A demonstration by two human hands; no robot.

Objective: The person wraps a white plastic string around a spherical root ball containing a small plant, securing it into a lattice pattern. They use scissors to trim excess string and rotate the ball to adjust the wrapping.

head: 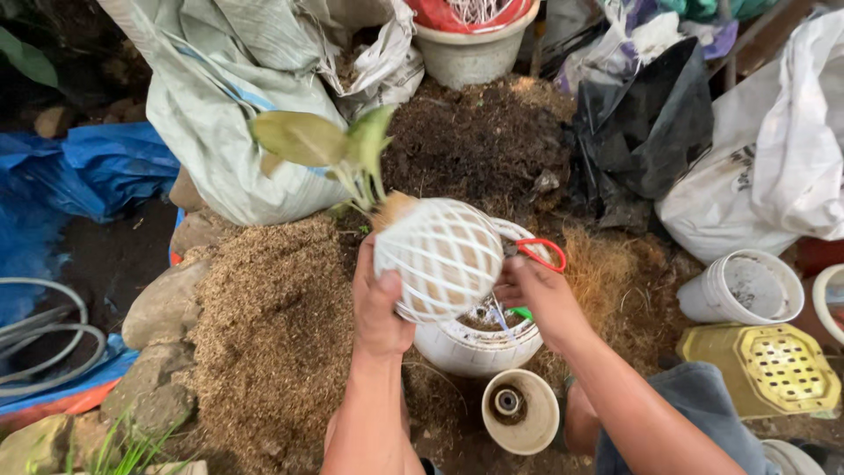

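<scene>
- The left hand [380, 308] grips the white string-wrapped moss ball [440, 255] from below and from its left side, thumb pressed on the lattice; the ball is held in the air just above a white bucket [475, 343].
- A small plant [338, 149] with pale green leaves sticks out of the ball's upper left end, tilted away from the person.
- The right hand [538, 295] is closed on red-handled scissors [538, 253], right beside the ball's right flank.
- To do this step well, the left hand probably needs to keep the ball steady without squeezing it, so the wrapping stays even and the stem is not bent.
- The scissors would best cut only a loose string end, close to its knot, blades angled away from the lattice and the fingers.
- The scissor blades are hidden behind the ball and the hand, so it cannot be told whether they are open or what they touch.
- The bucket's contents are mostly covered; a green bit shows at its rim.
- A small cream pot [520, 410] stands near the person's knee, on the ground.
- Heaps of brown husk [272, 325] and dark soil [479, 132] lie around.
</scene>
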